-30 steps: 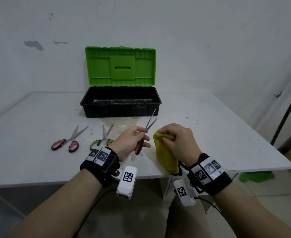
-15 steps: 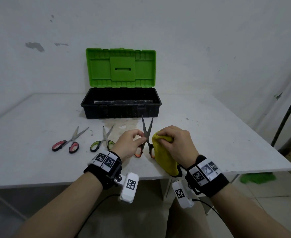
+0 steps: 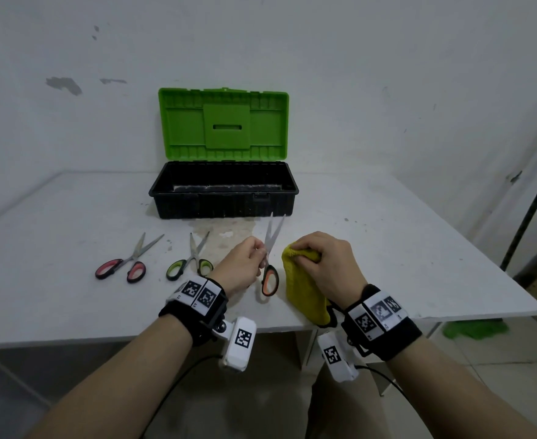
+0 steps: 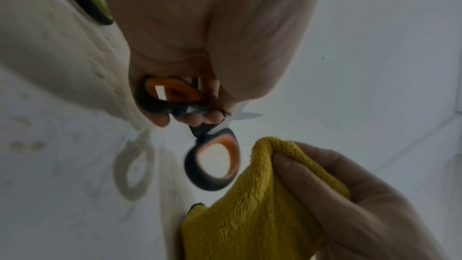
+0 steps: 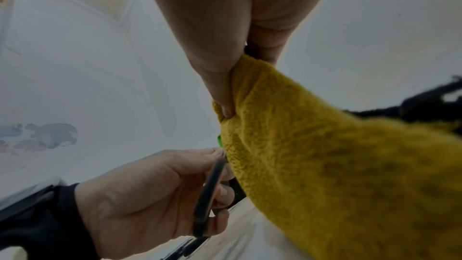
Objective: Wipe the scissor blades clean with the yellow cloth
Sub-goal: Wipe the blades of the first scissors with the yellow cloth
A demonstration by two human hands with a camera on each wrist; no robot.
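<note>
My left hand (image 3: 245, 264) grips a pair of orange-handled scissors (image 3: 269, 258) near the pivot, held above the table with the blades slightly parted and pointing away toward the toolbox. In the left wrist view one orange handle loop (image 4: 212, 163) hangs free below my fingers and the other sits against my palm. My right hand (image 3: 327, 264) pinches the yellow cloth (image 3: 302, 289), which hangs down just to the right of the scissors, apart from the blades. The right wrist view shows the yellow cloth (image 5: 325, 165) bunched under my thumb, with the left hand (image 5: 155, 195) beside it.
An open toolbox (image 3: 224, 191) with a green lid stands at the back of the white table (image 3: 55, 223). Red-handled scissors (image 3: 124, 264) and green-handled scissors (image 3: 191, 261) lie to the left of my hands. A green rag (image 3: 473, 329) lies on the floor right of the table.
The left hand has turned the orange scissors from tilted right to nearly upright, with the blades a little narrower than half a second ago. The right hand and cloth have stayed close by.
</note>
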